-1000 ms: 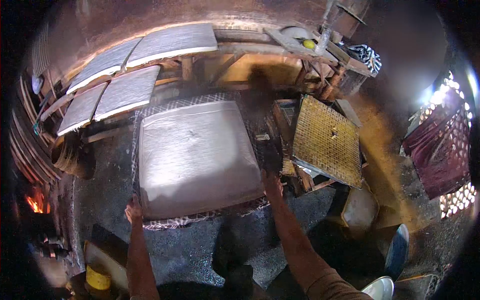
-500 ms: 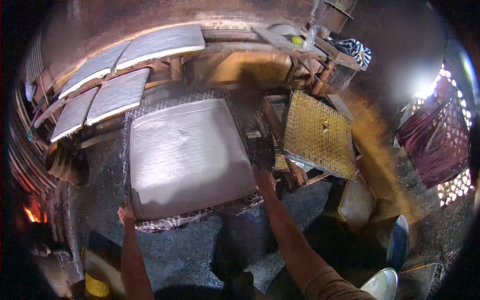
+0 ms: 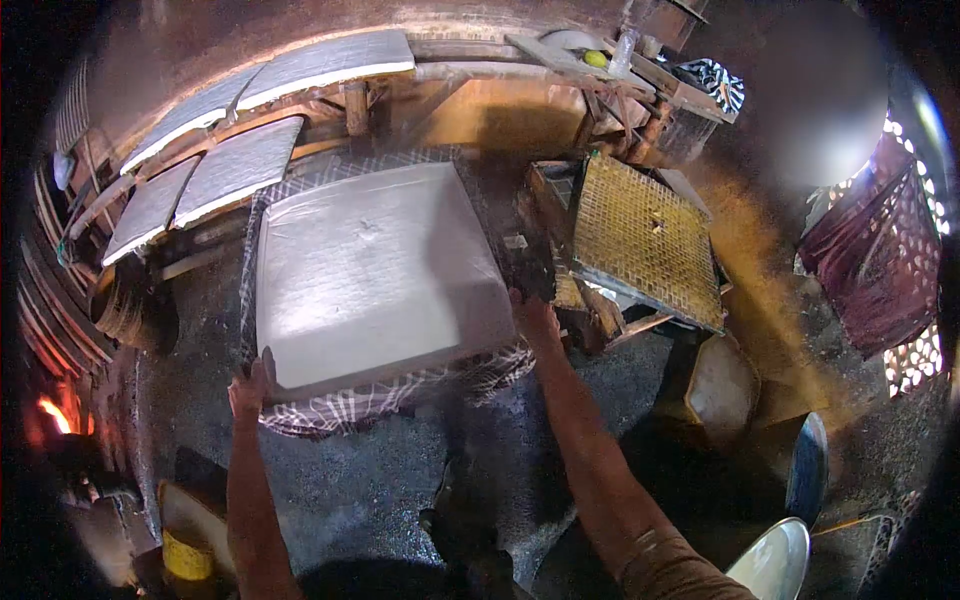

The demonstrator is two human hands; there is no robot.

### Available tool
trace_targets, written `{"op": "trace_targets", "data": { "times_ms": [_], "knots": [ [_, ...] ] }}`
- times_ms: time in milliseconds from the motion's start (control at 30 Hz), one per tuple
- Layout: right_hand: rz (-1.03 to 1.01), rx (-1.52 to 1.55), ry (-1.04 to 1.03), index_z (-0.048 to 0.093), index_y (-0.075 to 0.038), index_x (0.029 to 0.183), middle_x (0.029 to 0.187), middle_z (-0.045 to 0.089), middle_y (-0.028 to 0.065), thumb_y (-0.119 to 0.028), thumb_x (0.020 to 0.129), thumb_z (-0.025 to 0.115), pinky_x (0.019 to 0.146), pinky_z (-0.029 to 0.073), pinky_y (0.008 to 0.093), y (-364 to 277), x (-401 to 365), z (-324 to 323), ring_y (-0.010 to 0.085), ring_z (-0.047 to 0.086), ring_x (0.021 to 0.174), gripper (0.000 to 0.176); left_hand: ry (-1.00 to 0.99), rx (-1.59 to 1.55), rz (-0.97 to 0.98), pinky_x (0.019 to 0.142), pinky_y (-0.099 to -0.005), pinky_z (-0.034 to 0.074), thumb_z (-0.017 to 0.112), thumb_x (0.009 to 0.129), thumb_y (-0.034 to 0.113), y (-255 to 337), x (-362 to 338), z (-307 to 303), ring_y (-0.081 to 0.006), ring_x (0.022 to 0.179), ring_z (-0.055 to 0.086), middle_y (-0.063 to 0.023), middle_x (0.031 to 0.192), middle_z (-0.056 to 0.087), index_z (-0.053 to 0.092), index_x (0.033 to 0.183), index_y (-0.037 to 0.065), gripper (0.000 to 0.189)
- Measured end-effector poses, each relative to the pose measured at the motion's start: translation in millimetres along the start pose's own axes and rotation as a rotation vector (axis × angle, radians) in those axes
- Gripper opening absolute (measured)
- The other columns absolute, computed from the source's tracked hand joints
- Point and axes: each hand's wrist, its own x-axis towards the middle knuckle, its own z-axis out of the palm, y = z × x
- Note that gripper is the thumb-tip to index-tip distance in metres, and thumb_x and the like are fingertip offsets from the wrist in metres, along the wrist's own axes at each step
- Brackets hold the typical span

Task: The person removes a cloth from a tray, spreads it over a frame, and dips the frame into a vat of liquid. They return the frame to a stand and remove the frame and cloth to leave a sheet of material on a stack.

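Note:
A large square pale slab [image 3: 370, 270] with a smooth, slightly wrinkled top lies flat in front of me, and light falls across its left half. Beneath it, a dark plaid cloth [image 3: 340, 410] shows along the near and left sides. My left hand [image 3: 248, 388] grips the near left corner, with its thumb up along the edge. At the right edge my right hand [image 3: 535, 318] is closed around the side in shadow. Its fingertips are hard to make out, and the undersides of both grips are hidden.
Pale rectangular slabs [image 3: 325, 72] rest on wooden racks at the back left. To the right, a yellow woven mat [image 3: 648, 235] lies tilted on a wooden frame. Fire [image 3: 55, 415] burns at far left. A yellow bucket [image 3: 188, 558] and round metal lids [image 3: 775, 560] stand near me.
The view has tilted downward slightly. The slab and both hands have shifted away from me, and more of the plaid cloth shows at the near edge. Both hands keep their places on it.

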Motion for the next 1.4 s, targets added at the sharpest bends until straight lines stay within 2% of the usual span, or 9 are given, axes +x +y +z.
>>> {"op": "trace_targets", "data": {
  "times_ms": [400, 433, 667, 767, 933, 1000, 1033, 1100, 1400],
  "knots": [
    [-0.041, -0.064, -0.018, 0.038, -0.009, 0.119, 0.105, 0.052, 0.0219, -0.037, 0.080, 0.044, 0.083, 0.038, 0.0467, 10, -9, 0, 0.0378, 0.047, 0.101, 0.048, 0.172, -0.323, 0.234, 0.075, -0.0431, 0.042, 0.051, 0.079, 0.041, -5, -13, 4, -0.0382, 0.092, 0.053, -0.0246, 0.093, 0.056, 0.049, 0.100, -0.003, 0.048],
    [-0.044, -0.067, -0.043, 0.039, -0.009, 0.117, 0.105, 0.052, 0.0218, -0.037, 0.079, 0.044, 0.084, 0.037, 0.0465, 11, -13, -2, 0.0381, 0.047, 0.101, 0.048, -0.028, -0.647, 0.169, 0.076, -0.0433, 0.041, 0.050, 0.080, 0.041, -52, 21, 39, -0.0385, 0.094, 0.052, -0.0249, 0.095, 0.055, 0.048, 0.104, -0.002, 0.049],
    [-0.026, -0.077, -0.011, 0.043, -0.007, 0.112, 0.103, 0.053, 0.0212, -0.042, 0.080, 0.042, 0.083, 0.038, 0.0461, 14, -14, -1, 0.0371, 0.049, 0.099, 0.047, 0.027, -0.426, 0.054, 0.072, -0.0380, 0.042, 0.055, 0.079, 0.036, 24, -42, -19, -0.0285, 0.086, 0.055, -0.0196, 0.092, 0.057, 0.048, 0.103, -0.004, 0.048],
    [-0.031, -0.121, 0.037, 0.045, -0.004, 0.109, 0.102, 0.053, 0.0208, -0.041, 0.079, 0.045, 0.082, 0.039, 0.0451, 21, -7, 4, 0.0360, 0.049, 0.099, 0.048, 0.064, -0.940, 0.277, 0.066, -0.0343, 0.043, 0.058, 0.077, 0.030, -2, -26, 11, -0.0210, 0.075, 0.055, -0.0119, 0.084, 0.059, 0.051, 0.097, -0.007, 0.043],
    [0.019, 0.287, -0.025, 0.048, -0.012, 0.108, 0.097, 0.057, 0.0156, -0.037, 0.076, 0.049, 0.075, 0.045, 0.0425, 84, 55, 64, 0.0320, 0.056, 0.087, 0.041, -0.124, -1.099, -0.184, 0.063, -0.0261, 0.045, 0.058, 0.072, 0.005, -24, -31, 18, -0.0137, 0.072, 0.055, -0.0071, 0.081, 0.060, 0.058, 0.094, -0.001, 0.023],
    [-0.244, -0.227, 0.177, 0.052, -0.012, 0.101, 0.089, 0.060, 0.0134, -0.040, 0.074, 0.050, 0.070, 0.047, 0.0397, 53, 2, 24, 0.0305, 0.058, 0.082, 0.039, -0.053, -1.307, -0.059, 0.063, -0.0272, 0.045, 0.055, 0.071, 0.007, 8, -67, -1, -0.0166, 0.074, 0.057, -0.0137, 0.085, 0.060, 0.057, 0.094, -0.007, 0.028],
    [-0.218, -0.189, 0.204, 0.053, -0.009, 0.101, 0.088, 0.059, 0.0147, -0.035, 0.073, 0.052, 0.070, 0.046, 0.0406, 54, 0, 26, 0.0320, 0.057, 0.081, 0.038, -0.122, -0.915, -0.052, 0.067, -0.0296, 0.045, 0.059, 0.072, 0.012, 13, -74, -15, -0.0190, 0.076, 0.058, -0.0128, 0.089, 0.060, 0.054, 0.101, -0.008, 0.035],
    [-0.132, -0.072, 0.179, 0.053, -0.006, 0.101, 0.089, 0.059, 0.0169, -0.031, 0.072, 0.053, 0.071, 0.044, 0.0424, 60, 1, 27, 0.0341, 0.056, 0.082, 0.038, -0.070, -1.270, -0.073, 0.073, -0.0345, 0.044, 0.062, 0.072, 0.015, 30, -95, -23, -0.0226, 0.082, 0.057, -0.0121, 0.096, 0.058, 0.054, 0.104, -0.003, 0.038],
    [-0.292, 0.096, 0.089, 0.046, -0.003, 0.113, 0.105, 0.051, 0.0219, -0.033, 0.077, 0.049, 0.083, 0.039, 0.0409, 90, -6, 36, 0.0374, 0.049, 0.097, 0.047, 0.064, -1.122, -0.258, 0.072, -0.0305, 0.040, 0.049, 0.071, 0.012, 36, -105, -24, -0.0205, 0.078, 0.053, -0.0081, 0.084, 0.059, 0.060, 0.081, -0.003, 0.021]
  ]
}}
